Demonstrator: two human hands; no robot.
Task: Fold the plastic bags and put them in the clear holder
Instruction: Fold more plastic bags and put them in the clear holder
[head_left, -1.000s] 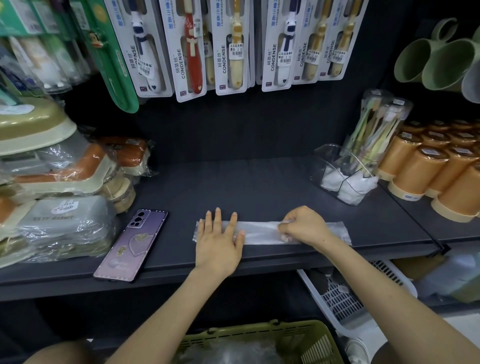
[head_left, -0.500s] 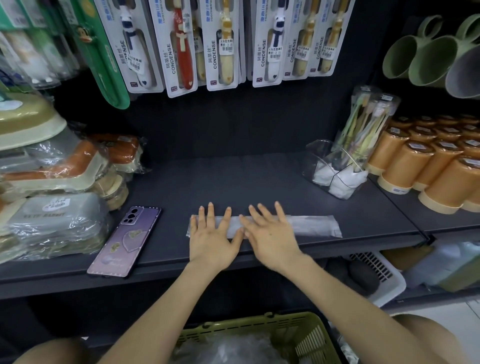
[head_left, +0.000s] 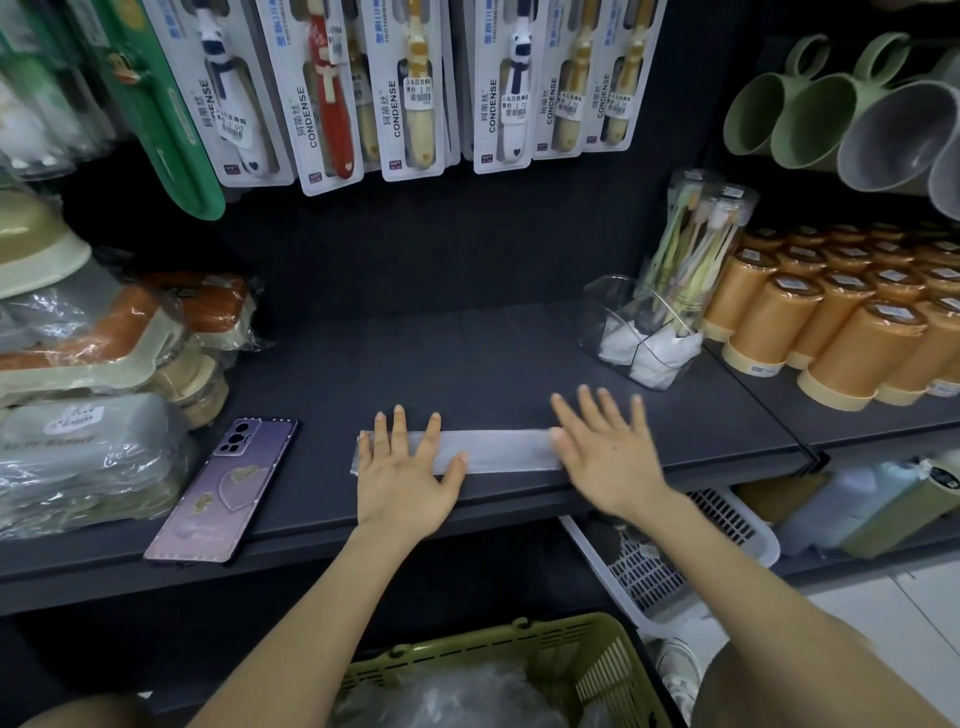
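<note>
Translucent bag strip (head_left: 501, 451) lies flat under left hand (head_left: 405, 470).

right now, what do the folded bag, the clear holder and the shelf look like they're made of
Folded bag: thin plastic film, milky and translucent with a faint sheen; the dark shelf shows through it.
Clear holder: rigid transparent plastic, perhaps acrylic, glossy; edges glint and the white contents are visible through its walls.
Shelf: seemingly painted metal, matt dark grey; it could be laminate.
</note>
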